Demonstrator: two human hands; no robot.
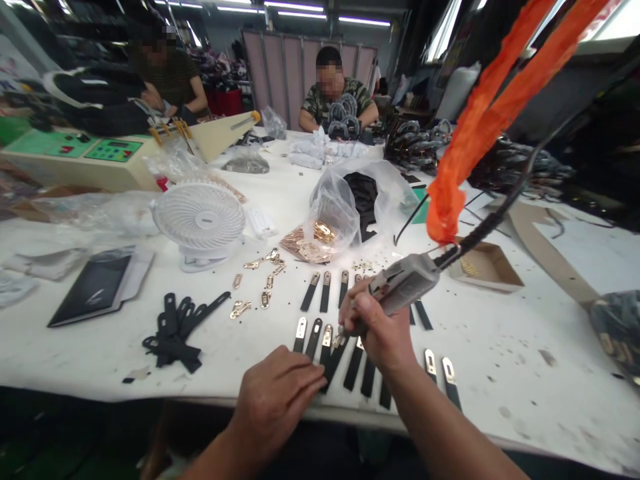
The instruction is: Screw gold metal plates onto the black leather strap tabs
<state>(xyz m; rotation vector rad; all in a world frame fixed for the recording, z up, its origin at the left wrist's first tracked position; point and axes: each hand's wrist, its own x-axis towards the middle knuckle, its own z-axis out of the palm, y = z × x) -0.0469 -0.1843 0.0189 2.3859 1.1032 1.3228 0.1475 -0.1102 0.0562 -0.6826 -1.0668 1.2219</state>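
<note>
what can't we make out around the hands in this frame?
All in the head view:
- Tip of the grey tool: too small to tell whether it touches metal.
- Number of black straps behind the right hand: covered by hand and tool.
- Lower ends of straps by the left hand: hidden under its fingers.
- Dark bundle at far right: cut off by the frame edge.

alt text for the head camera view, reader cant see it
A right hand holds a grey tool to the top of a black strap, the left hand at its lower end, on a white table. More straps lie in rows nearby, with a strap pile and white fan to the left and another person across the table.
</note>
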